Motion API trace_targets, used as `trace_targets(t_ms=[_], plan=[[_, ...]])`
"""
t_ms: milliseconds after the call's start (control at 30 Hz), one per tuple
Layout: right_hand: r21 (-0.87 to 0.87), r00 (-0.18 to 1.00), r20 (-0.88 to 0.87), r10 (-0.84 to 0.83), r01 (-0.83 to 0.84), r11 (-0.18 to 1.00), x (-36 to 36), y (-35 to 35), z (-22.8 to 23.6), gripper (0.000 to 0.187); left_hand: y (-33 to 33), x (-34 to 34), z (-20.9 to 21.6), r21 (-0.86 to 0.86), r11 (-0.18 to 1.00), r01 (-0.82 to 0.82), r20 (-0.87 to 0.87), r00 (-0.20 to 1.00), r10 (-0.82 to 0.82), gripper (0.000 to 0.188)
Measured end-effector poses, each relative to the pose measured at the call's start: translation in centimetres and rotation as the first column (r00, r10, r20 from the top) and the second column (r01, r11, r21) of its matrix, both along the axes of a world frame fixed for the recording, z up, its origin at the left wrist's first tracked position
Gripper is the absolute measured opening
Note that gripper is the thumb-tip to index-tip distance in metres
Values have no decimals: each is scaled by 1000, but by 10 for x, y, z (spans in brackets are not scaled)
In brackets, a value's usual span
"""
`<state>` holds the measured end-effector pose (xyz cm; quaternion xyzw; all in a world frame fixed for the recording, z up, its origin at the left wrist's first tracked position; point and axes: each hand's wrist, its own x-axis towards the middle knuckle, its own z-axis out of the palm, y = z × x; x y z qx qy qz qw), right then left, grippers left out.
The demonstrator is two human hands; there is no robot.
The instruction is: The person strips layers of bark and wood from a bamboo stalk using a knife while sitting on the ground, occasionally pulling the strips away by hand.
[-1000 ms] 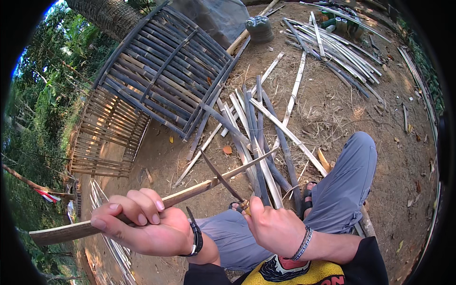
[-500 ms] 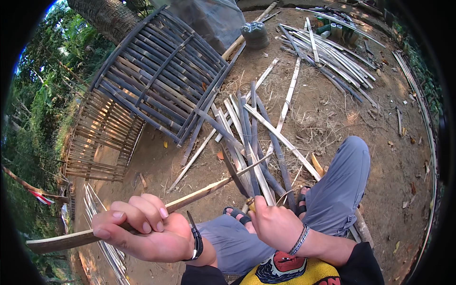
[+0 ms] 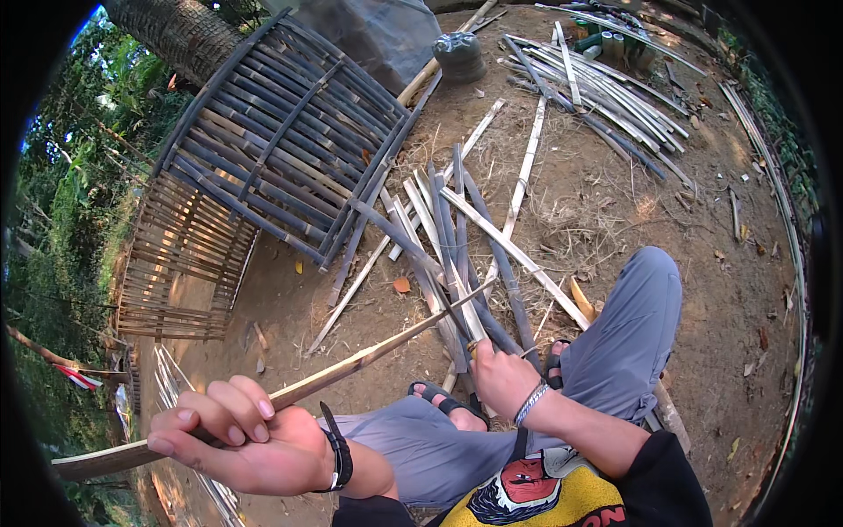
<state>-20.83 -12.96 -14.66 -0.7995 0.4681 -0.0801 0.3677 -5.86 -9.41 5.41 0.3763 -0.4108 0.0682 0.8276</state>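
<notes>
Since the earlier frame, the right hand point(image 3: 507, 379) has slid the knife point(image 3: 458, 322) closer to the thin tip of the long bamboo strip point(image 3: 351, 364). That strip is held up on the near side of the bamboo pile point(image 3: 448, 230), with its thick end far out to the pile's left. Fingers of the left hand point(image 3: 255, 439) curl around the strip, palm up. Fingers of the right hand wrap tight on the knife's handle. Its blade crosses the strip, but I can't tell how deep it bites. Left of the pile leans a big dark bamboo rack point(image 3: 290, 132). Pale sticks point(image 3: 606, 88) lie beyond the pile, to its right.
</notes>
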Motion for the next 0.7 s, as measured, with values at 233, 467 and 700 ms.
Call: trace_targets(t_ms=[233,467,700], plan=[[49,991,86,100,-105,993,9,3,54,26,1,11,-2,-2,1000,5,37,999,-4,28],[-8,997,11,-73,73,997,20,-28,-70,19,-9,13,8,-24,986,-167,-129,978,163,34],[32,994,-26,-103,104,994,36,-36,-71,18,-15,25,7,12,978,-208,-117,971,208,37]])
